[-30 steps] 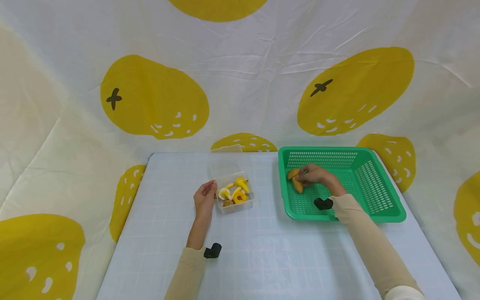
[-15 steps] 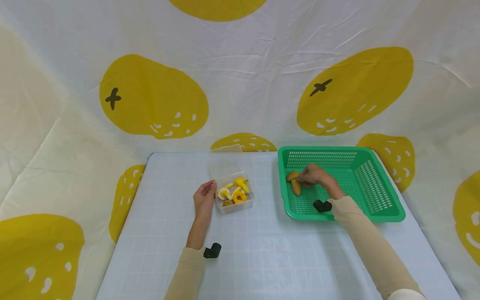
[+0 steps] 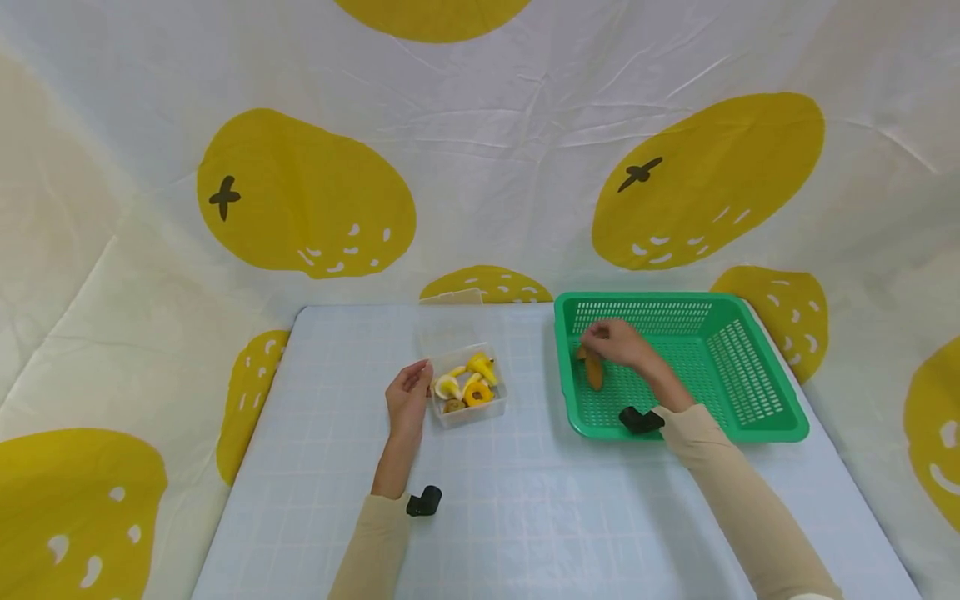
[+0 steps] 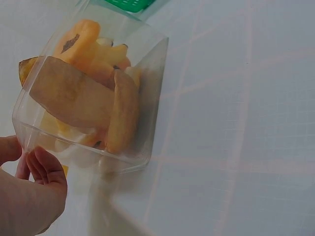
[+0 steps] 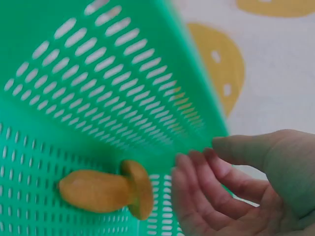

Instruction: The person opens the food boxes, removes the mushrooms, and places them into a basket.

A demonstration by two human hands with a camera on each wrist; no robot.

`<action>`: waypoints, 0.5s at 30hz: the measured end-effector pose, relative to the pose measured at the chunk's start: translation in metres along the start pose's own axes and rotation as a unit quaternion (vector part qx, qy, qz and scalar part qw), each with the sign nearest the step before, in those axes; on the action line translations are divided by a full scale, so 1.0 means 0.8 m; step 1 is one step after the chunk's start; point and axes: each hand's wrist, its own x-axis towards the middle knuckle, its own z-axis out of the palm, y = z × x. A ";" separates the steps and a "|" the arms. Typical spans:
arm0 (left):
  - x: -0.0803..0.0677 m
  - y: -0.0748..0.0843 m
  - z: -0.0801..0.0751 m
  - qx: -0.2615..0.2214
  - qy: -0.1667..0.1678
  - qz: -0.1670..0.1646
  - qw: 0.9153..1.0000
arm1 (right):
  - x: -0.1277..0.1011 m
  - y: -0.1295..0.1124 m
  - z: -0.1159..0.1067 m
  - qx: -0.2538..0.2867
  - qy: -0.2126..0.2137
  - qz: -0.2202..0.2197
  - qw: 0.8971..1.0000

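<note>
A small clear plastic container (image 3: 497, 408) holds several yellow, white and orange toy food pieces (image 3: 471, 385). My left hand (image 3: 408, 400) grips its left rim; in the left wrist view the thumb and fingers (image 4: 47, 169) pinch the container's (image 4: 147, 73) corner. My right hand (image 3: 611, 342) hovers inside the green basket (image 3: 675, 298) near its left wall, with relaxed fingers holding nothing. An orange toy mushroom (image 3: 594, 372) lies on the basket floor just below that hand. In the right wrist view the mushroom (image 5: 106, 191) lies left of the fingertips (image 5: 184, 169), apart from them.
The pale blue table (image 3: 525, 517) carries the container at its centre and the basket at the right back. A clear lid (image 3: 452, 297) lies behind the container. A white cloth with yellow fruit prints (image 3: 300, 200) surrounds the table.
My right hand has let go of the orange mushroom and lifted slightly up and back. The mushroom now lies on the basket floor. My left hand has not moved.
</note>
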 end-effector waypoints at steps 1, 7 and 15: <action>0.003 -0.003 0.000 -0.001 0.000 -0.002 1.000 | -0.001 -0.003 0.001 0.006 0.008 0.000 1.000; 0.024 -0.033 -0.001 -0.003 0.008 -0.011 1.000 | -0.002 -0.022 0.010 0.050 0.038 -0.020 0.998; 0.028 -0.045 0.000 0.000 0.018 0.006 1.000 | 0.005 -0.042 0.032 0.116 0.059 -0.066 0.989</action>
